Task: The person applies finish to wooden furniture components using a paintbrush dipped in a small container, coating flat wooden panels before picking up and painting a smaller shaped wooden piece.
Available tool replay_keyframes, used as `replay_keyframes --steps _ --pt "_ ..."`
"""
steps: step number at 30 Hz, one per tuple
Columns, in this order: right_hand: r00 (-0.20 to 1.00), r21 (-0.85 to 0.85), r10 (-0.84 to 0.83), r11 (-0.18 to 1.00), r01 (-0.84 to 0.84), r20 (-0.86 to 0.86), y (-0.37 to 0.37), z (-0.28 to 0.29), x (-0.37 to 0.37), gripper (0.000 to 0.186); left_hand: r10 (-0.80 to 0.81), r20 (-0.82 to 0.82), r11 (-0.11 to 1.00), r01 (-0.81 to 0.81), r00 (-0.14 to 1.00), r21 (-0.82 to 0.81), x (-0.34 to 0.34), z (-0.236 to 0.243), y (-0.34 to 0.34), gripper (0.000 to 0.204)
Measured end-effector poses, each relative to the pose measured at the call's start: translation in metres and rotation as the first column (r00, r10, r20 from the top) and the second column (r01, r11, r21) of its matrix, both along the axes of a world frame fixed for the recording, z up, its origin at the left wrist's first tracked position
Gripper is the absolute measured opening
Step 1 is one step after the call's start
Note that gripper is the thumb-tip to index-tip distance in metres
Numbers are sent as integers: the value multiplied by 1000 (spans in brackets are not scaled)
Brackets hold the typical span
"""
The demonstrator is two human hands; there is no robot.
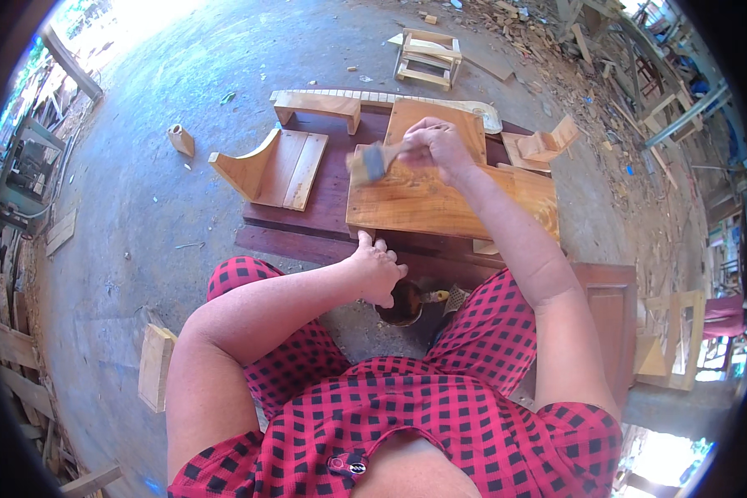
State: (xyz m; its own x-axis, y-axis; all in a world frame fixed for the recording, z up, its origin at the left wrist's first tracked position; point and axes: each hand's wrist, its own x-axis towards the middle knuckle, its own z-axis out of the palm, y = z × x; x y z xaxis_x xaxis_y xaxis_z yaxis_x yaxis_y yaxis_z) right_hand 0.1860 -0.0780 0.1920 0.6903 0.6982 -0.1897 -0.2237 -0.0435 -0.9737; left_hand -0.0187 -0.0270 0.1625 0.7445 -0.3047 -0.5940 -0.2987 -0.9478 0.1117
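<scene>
A low, dark red-brown wooden platform (334,192) stands on the grey concrete floor (141,224). Across it rests a glossy orange-brown wooden piece (452,199) (its underside is hidden, so it may be propped on something). To its left on the platform sits a pale board with a curved bracket (284,170), an arched wooden piece (317,104) beyond. The floor also carries a slatted wooden frame (432,56), a short upright block (181,143) and wood scraps (548,58).
</scene>
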Motion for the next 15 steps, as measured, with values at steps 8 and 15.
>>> replay_keyframes --steps 8,15 --pt "986 38 -163 986 162 43 3 -8 2 8 8 -7 1000 -8 1000 -5 -3 4 2 73" --pt "967 -160 246 954 -253 -61 -13 5 -16 10 -12 -19 1000 12 1000 -8 -4 0 2 73"
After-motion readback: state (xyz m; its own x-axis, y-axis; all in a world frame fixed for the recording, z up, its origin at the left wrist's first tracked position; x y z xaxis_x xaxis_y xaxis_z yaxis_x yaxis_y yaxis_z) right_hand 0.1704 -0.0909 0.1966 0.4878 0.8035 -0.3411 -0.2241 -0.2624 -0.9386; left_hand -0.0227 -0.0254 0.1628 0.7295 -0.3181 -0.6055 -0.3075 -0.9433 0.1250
